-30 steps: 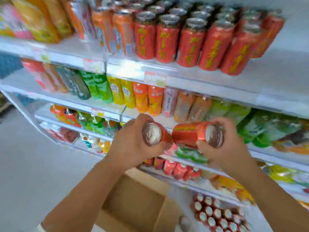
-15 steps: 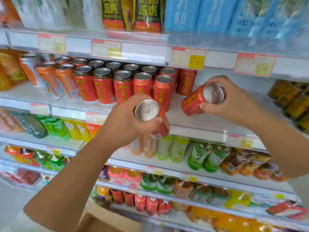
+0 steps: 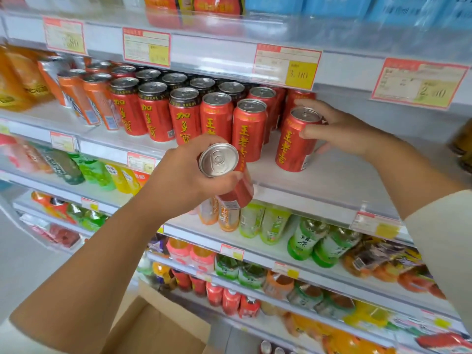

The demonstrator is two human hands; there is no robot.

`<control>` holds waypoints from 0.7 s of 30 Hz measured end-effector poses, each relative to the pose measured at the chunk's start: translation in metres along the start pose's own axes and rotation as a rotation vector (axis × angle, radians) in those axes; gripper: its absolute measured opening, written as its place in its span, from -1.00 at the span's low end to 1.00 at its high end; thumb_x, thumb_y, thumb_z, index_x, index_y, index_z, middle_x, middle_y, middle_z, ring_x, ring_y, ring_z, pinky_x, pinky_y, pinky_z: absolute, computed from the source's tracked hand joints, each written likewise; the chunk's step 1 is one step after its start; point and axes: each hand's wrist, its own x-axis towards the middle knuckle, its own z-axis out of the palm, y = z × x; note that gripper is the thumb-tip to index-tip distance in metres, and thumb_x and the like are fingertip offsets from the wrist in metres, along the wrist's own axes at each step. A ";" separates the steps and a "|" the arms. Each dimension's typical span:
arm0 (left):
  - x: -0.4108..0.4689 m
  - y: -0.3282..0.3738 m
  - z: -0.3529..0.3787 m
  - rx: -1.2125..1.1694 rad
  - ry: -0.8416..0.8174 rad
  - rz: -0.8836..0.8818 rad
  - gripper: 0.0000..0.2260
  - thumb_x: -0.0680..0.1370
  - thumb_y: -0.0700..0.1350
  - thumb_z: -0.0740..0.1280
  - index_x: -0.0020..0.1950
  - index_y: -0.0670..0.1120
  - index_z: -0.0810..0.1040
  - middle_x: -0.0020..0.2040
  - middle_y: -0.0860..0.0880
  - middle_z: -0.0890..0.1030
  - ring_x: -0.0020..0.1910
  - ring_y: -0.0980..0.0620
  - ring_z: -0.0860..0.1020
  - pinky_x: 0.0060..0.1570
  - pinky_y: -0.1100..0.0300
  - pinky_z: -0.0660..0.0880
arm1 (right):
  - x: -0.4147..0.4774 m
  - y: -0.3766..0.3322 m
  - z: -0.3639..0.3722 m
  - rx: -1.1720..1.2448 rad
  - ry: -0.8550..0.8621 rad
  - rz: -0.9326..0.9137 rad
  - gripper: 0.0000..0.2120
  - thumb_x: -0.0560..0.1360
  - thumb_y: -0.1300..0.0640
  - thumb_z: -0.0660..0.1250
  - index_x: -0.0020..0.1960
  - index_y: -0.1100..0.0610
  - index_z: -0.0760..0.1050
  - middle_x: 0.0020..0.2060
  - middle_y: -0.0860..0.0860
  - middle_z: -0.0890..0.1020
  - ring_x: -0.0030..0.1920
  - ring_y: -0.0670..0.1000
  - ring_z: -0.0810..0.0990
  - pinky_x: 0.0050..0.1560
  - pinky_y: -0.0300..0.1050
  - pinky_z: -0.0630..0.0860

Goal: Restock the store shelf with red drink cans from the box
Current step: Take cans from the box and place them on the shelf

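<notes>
My right hand grips a red drink can that stands upright on the white shelf, just right of the rows of red cans. In front of the shelf edge, my left hand holds a second red can tilted, silver top toward me. The cardboard box sits open on the floor at the bottom of the view, partly hidden by my left forearm.
Bare shelf surface lies to the right of the placed can. Orange cans stand left of the red rows. Price tags hang along the shelf above. Lower shelves hold green, yellow and orange bottles. More can tops show near the floor.
Both hands rose from near the box to the red-can shelf. My right hand turned its can from lying sideways to upright and set it on the shelf. The left can stays in hand.
</notes>
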 end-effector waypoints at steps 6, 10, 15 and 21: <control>0.005 0.001 -0.001 0.021 -0.018 0.008 -0.64 0.26 0.28 0.41 0.02 0.25 0.52 -0.11 0.39 0.59 -0.12 0.37 0.56 -0.18 0.52 0.36 | -0.013 0.035 0.055 0.104 0.516 -0.007 -0.35 0.25 -0.02 0.61 0.14 0.00 0.26 0.07 -0.06 0.51 0.04 -0.06 0.57 0.04 -0.14 0.51; 0.011 0.001 -0.004 0.023 -0.027 0.019 -0.67 0.35 0.10 0.55 0.05 0.18 0.55 -0.08 0.34 0.60 -0.11 0.34 0.56 -0.16 0.52 0.37 | 0.008 0.046 0.047 0.017 0.492 0.019 -0.42 0.20 -0.22 0.52 0.10 0.02 0.47 0.10 0.05 0.56 0.00 -0.04 0.60 0.09 -0.08 0.55; 0.017 -0.002 -0.003 -0.020 -0.037 0.034 -0.70 0.39 0.00 0.57 0.05 0.14 0.55 -0.11 0.32 0.60 -0.15 0.32 0.55 -0.15 0.51 0.38 | 0.025 0.051 0.045 0.055 0.512 0.001 -0.46 0.37 0.00 0.52 0.26 0.10 0.40 0.08 0.03 0.60 0.03 0.01 0.60 0.12 -0.05 0.53; 0.025 -0.001 -0.003 -0.052 -0.072 0.042 -0.71 0.36 0.07 0.48 0.04 0.14 0.55 -0.13 0.31 0.60 -0.16 0.31 0.55 -0.16 0.50 0.38 | 0.040 0.051 0.048 0.066 0.544 -0.013 -0.45 0.40 0.04 0.51 0.27 0.14 0.35 0.10 0.05 0.60 0.03 0.03 0.60 0.07 -0.08 0.53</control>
